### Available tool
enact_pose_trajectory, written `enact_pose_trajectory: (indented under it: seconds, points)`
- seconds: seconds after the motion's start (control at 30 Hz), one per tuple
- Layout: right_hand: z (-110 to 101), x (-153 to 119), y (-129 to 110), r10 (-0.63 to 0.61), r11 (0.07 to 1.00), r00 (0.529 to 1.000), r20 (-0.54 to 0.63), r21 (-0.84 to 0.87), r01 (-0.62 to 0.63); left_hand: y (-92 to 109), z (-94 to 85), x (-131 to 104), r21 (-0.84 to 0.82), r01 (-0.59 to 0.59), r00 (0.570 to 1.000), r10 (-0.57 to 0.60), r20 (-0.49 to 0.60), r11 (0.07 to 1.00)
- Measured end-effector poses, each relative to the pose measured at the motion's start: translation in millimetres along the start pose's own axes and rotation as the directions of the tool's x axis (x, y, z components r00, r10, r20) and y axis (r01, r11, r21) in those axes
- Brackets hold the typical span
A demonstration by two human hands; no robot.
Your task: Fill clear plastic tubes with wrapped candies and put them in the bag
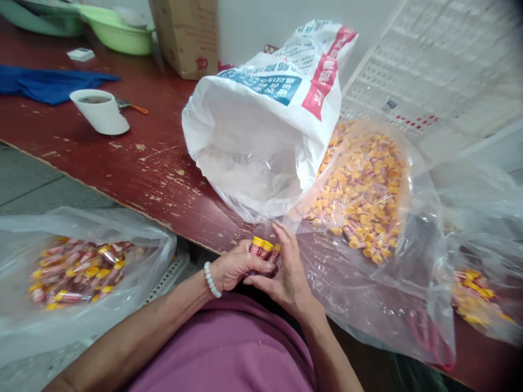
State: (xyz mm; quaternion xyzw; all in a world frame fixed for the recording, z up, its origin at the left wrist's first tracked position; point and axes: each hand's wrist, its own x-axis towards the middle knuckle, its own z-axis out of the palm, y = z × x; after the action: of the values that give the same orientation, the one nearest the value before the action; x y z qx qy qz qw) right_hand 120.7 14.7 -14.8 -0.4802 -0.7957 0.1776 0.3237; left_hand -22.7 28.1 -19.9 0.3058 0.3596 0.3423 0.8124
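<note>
In front of my waist, my left hand (240,265), with a pale bead bracelet at its wrist, is closed around several small red-patterned tubes with yellow caps (265,249). Their capped ends point up and away from me. My right hand (289,267) cups the same bunch from the right, its thumb low and its forefinger raised beside the caps. The lower ends of the tubes are hidden by my fingers. Just beyond my hands lies a white woven sack (253,147), its mouth toward me and a clear liner inside.
Clear bags of yellow-capped tubes lie right (363,190), far right (476,294) and lower left (77,272). On the worn red table (155,169) stand a white cup (100,117), a green basin (118,35) and a carton (188,38). A white crate (441,71) leans behind.
</note>
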Motion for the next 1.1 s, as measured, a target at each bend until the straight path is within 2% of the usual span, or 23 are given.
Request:
enact_pose_trajectory:
  seconds: [0.1,0.2,0.4,0.5,0.6,0.67,0.77,0.83,0.93,1.0,1.07,1.1]
  points:
    - [-1.0,-5.5,9.0,0.056,0.995,0.997,0.051,0.079,-0.060,1.4,-5.9,-5.3,-0.031,0.013,0.999,-0.012,0.032,0.999]
    - [2.3,-10.3,13.1,-0.007,0.996,0.995,0.101,0.089,-0.002,-0.8,-7.0,-7.3,-0.087,-0.003,0.999,0.007,0.035,0.996]
    - [7.7,-7.1,10.4,-0.071,0.997,0.997,0.017,-0.006,0.071,-2.7,-6.4,-8.9,-0.176,0.044,0.999,-0.046,-0.004,0.983]
    - [6.7,-2.7,5.8,-0.110,0.991,0.991,0.073,-0.070,0.115,-1.9,-6.7,-11.5,-0.209,0.018,0.999,-0.028,-0.047,0.978]
    - [8.6,-0.5,0.6,-0.196,0.965,0.967,0.164,-0.144,0.220,-6.0,-4.1,-13.2,-0.226,-0.045,0.997,0.029,-0.072,0.973]
    - [14.3,0.2,0.8,-0.257,0.944,0.948,0.186,-0.162,0.287,-11.8,-5.4,-10.6,-0.207,-0.020,0.996,0.002,-0.088,0.978]
    - [30.2,3.2,3.0,-0.331,0.923,0.932,0.150,-0.153,0.353,-21.4,-15.8,-5.7,-0.214,0.081,0.981,-0.115,-0.154,0.973]
    - [41.4,6.0,-1.3,-0.366,0.915,0.919,0.148,-0.122,0.385,-25.1,-22.8,-9.1,-0.235,0.070,0.977,-0.114,-0.180,0.969]
    - [51.3,10.8,-17.3,-0.410,0.901,0.891,0.195,-0.067,0.429,-21.3,-30.9,-31.2,-0.261,-0.032,0.980,-0.021,-0.197,0.965]
    - [51.2,14.6,-25.2,-0.395,0.911,0.900,0.185,-0.049,0.410,-11.2,-43.7,-56.2,-0.235,-0.101,0.973,0.047,-0.224,0.967]
    - [45.2,17.6,-23.2,-0.338,0.939,0.934,0.113,-0.027,0.343,2.1,-69.5,-86.0,-0.166,-0.176,0.940,0.115,-0.323,0.970]
    - [40.5,18.1,-17.9,-0.298,0.954,0.951,0.082,-0.008,0.300,8.5,-87.7,-101.4,-0.118,-0.198,0.901,0.133,-0.413,0.973]
